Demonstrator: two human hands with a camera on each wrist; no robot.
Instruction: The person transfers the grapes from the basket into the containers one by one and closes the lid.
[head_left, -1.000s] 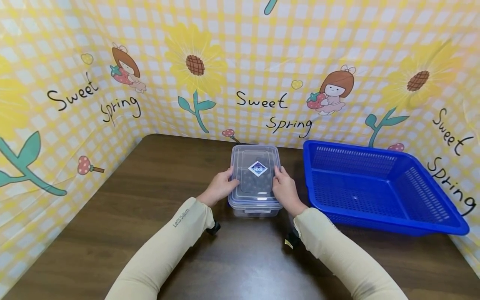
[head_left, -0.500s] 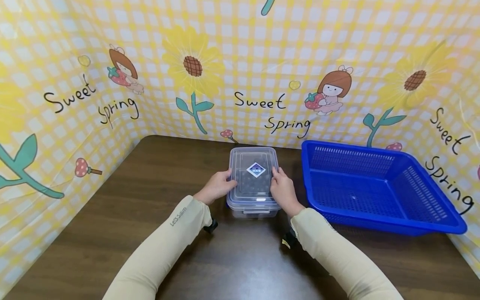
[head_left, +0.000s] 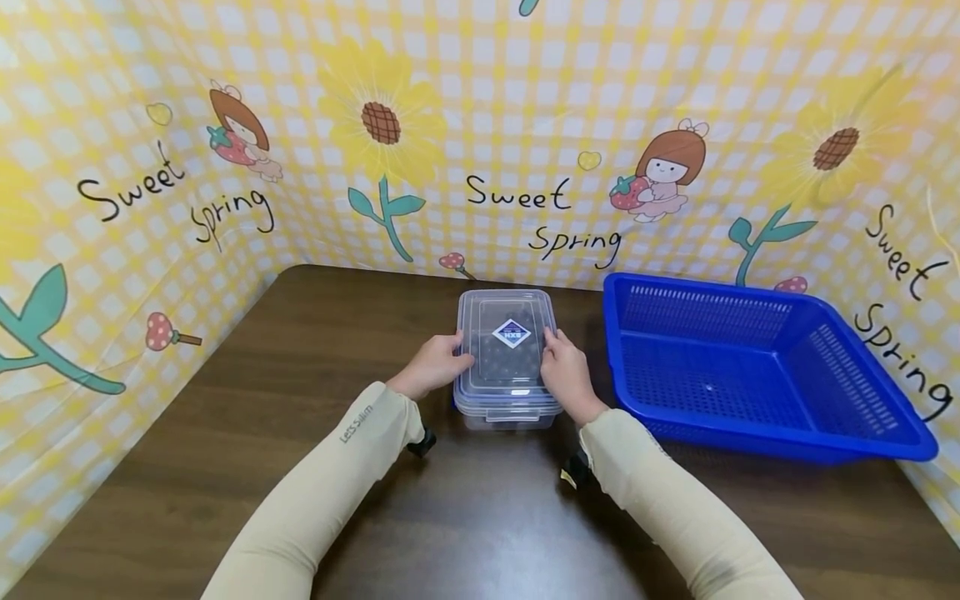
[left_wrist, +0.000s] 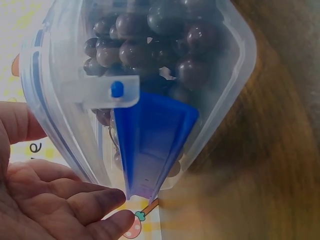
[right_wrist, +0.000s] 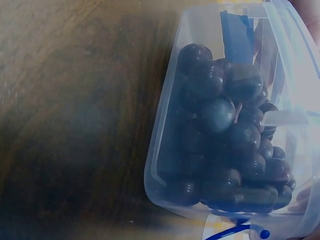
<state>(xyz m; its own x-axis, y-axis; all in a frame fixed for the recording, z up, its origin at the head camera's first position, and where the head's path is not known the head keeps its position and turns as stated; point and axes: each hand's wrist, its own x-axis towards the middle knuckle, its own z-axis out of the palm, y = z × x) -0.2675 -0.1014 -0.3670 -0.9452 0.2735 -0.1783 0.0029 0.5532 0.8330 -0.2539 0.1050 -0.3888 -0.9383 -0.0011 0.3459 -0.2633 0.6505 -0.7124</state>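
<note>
Just left of the blue basket (head_left: 750, 375), on the dark wooden table (head_left: 225, 433), stands a clear plastic box (head_left: 507, 367) with its lid on, a diamond-shaped label (head_left: 512, 334) on top. The box is filled with dark round fruits (right_wrist: 220, 145) (grapes or something like them; the wrist views show them heaped against the walls). The left hand (head_left: 435, 365) lies against the box's left side, its fingers (head_left: 459, 360) curled over the lid's left edge. The right hand (head_left: 566, 373) lies against the side nearer the basket, fingers curled on the lid's right edge, so the box sits clamped between the two hands. In the left wrist view a blue latch (left_wrist: 150, 145) hangs on the box's wall, with the fingers just beside it. Behind box and basket rises a yellow checked backdrop (head_left: 525, 125) printed with sunflowers and "Sweet Spring".
</note>
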